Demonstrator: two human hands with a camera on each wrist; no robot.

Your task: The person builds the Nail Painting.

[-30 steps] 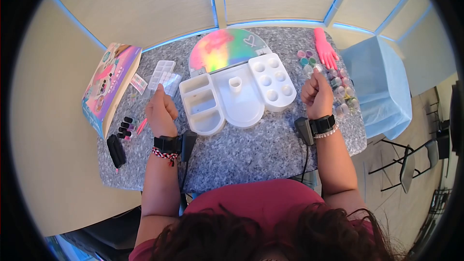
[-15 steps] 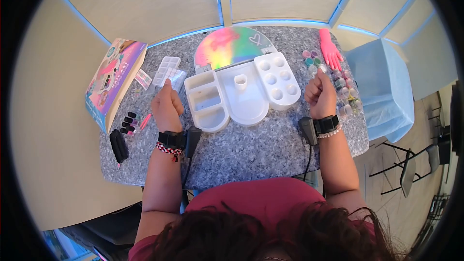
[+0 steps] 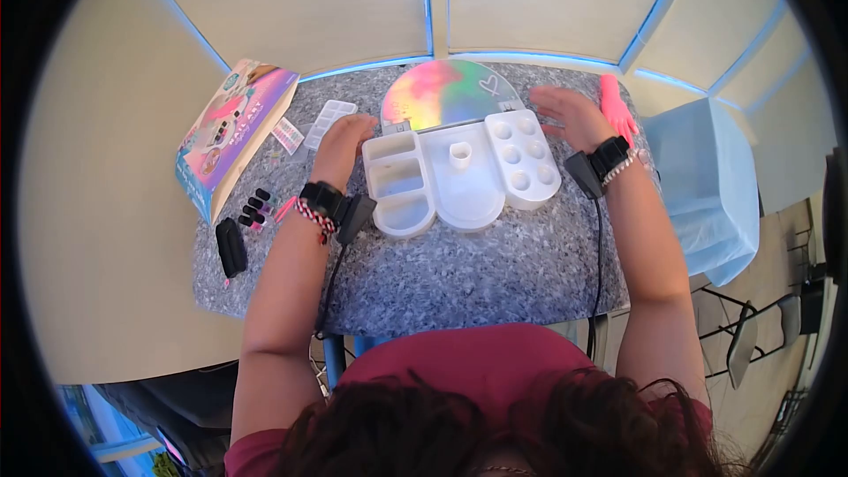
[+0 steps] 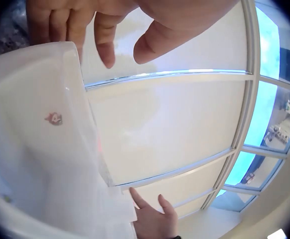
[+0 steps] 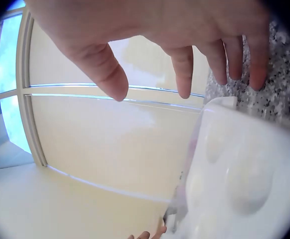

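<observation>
In the head view a white molded organizer (image 3: 464, 199) stands mid-table, its three-compartment part on the left and its six-well part on the right, with a rainbow half-round lid (image 3: 450, 93) behind. The left hand (image 3: 342, 150) is beside the organizer's left part, fingers spread and holding nothing. Beyond the six-well part's outer edge is the right hand (image 3: 574, 117), fingers extended and parted, also empty. The left wrist view shows the left fingers near the organizer's rim (image 4: 75, 64); in the right wrist view the right fingers are close to the well part (image 5: 284, 149).
An upright nail art box (image 3: 237, 128), a clear sectioned case (image 3: 331, 119), small black-capped bottles (image 3: 256, 209) and a black pouch (image 3: 231, 247) lie at left. A pink hand form (image 3: 616, 106) is at right, beside a blue-covered table (image 3: 707, 185). Folding chairs (image 3: 745, 344) stand beyond.
Both hands have moved forward, from loosely curled to spread fingers beside the organizer. The right hand now covers the small pots. The head view has shifted slightly.
</observation>
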